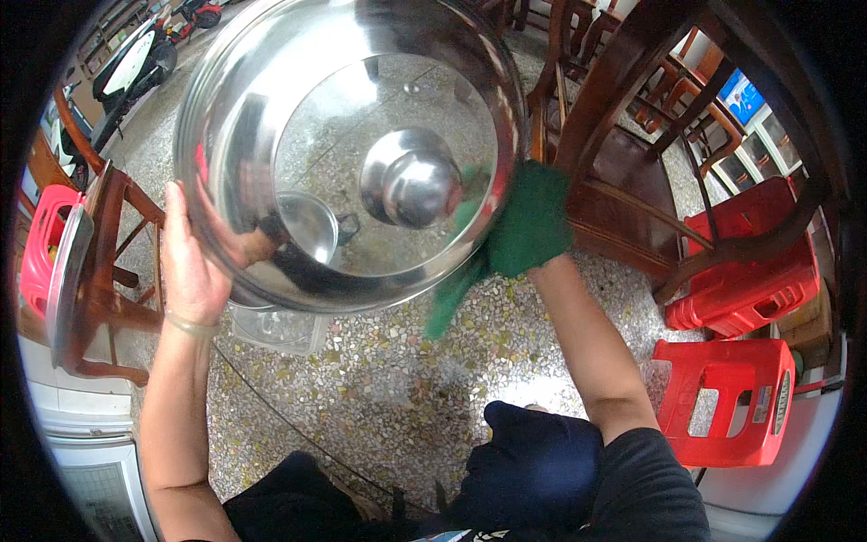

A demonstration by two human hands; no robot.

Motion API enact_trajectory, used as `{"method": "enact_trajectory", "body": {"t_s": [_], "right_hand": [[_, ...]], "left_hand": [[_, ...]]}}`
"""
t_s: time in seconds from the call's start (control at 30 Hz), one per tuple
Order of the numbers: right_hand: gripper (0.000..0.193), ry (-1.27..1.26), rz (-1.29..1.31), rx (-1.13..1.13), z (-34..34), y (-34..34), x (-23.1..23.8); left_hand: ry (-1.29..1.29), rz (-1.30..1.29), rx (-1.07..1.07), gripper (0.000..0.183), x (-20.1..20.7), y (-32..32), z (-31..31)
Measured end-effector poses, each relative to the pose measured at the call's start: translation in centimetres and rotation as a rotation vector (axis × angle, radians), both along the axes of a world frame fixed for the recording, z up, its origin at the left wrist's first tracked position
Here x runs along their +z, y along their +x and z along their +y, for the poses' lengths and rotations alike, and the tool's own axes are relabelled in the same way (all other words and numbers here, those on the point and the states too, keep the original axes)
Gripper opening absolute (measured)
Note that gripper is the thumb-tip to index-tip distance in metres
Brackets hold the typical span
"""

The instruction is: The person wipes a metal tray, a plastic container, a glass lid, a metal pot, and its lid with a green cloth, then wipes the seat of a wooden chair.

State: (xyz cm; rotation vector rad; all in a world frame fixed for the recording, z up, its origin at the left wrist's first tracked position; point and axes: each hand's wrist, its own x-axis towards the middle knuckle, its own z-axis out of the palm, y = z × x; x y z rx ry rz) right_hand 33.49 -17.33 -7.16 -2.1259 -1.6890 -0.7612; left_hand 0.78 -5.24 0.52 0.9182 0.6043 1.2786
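Note:
A large round steel pot lid point(239, 172) with a clear glass middle and a shiny knob point(420, 185) is held up in front of me, above the floor. My left hand point(194, 275) grips its left rim, with a pale bangle on the wrist. At the lid's right rim, a green cloth point(533, 217) wraps my right hand and hides its fingers. Part of the cloth hangs below the lid's edge and shows through the glass. A round metal vessel point(307, 221) also appears through the glass; its kind is unclear.
A clear plastic container point(280, 330) lies on the speckled floor point(388, 379), partly behind the lid. Red plastic stools point(722, 397) stand at the right, near dark wooden chairs point(623, 176). On the left are a wooden chair point(117, 262) and a pink basket point(41, 244). A scooter point(131, 63) stands far left.

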Motion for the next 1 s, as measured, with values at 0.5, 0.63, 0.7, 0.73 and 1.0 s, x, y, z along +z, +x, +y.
{"method": "enact_trajectory", "body": {"t_s": [0.5,0.63,0.7,0.73,1.0], "right_hand": [[0.017,0.062,1.394,0.497,-1.4,3.6,1.0],[0.018,0.199,0.948,0.529,-0.5,2.7,3.2],[0.022,0.229,0.656,0.502,0.3,1.6,4.9],[0.021,0.219,0.595,0.528,0.8,0.8,5.7],[0.020,0.073,0.194,0.835,2.4,-10.7,7.1]], "left_hand": [[0.270,0.658,-0.397,0.044,-2.7,-0.8,-1.4],[0.367,0.712,-0.312,0.041,-1.7,-0.6,-2.0],[0.404,0.747,-0.309,0.040,-0.8,-0.5,-2.6],[0.367,0.756,-0.318,0.040,-0.6,-0.1,-3.4],[0.766,1.008,-0.209,0.029,-2.8,2.3,-5.5]]}}
